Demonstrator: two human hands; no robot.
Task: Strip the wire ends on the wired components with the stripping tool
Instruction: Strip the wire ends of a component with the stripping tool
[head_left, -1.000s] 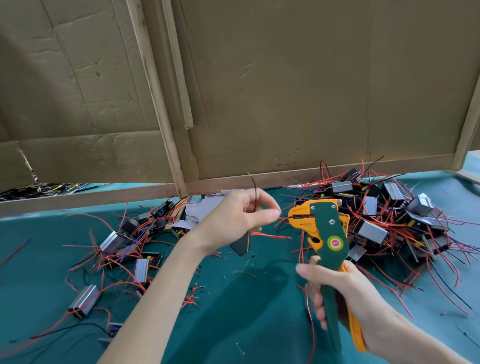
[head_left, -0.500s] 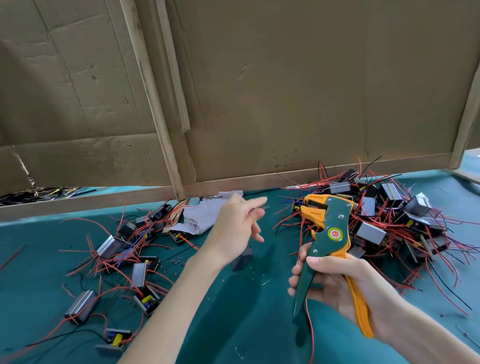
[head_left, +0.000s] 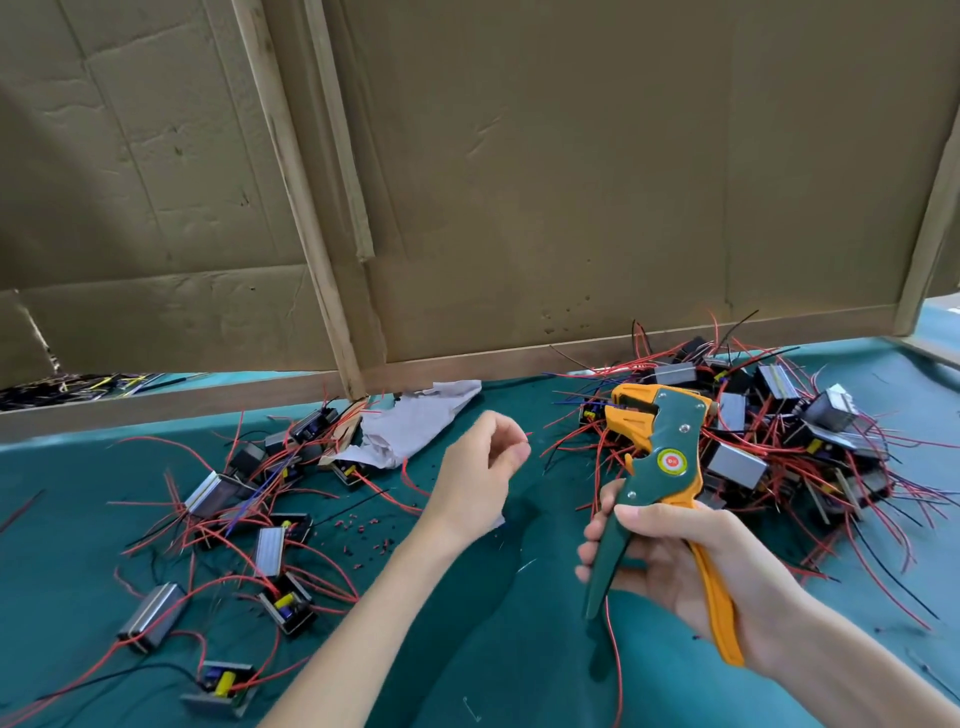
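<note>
tool: green-and-orange wire-stripping tool (head_left: 657, 470), in the air just in front of the heap of grey box components with red and black wires (head_left: 735, 462)
axis: long axis near-to-far, head pointing away at heap, handles splayed toward person
right hand (head_left: 691, 561): wrapped round both handles
left hand (head_left: 478, 478): left of heap, loosely curled, nothing visibly held
scattered grey box components (head_left: 270, 543): well left of heap

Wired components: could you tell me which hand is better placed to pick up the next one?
Left. The left hand looks free, between both piles of wired components; the right hand grips the stripping tool.
</note>
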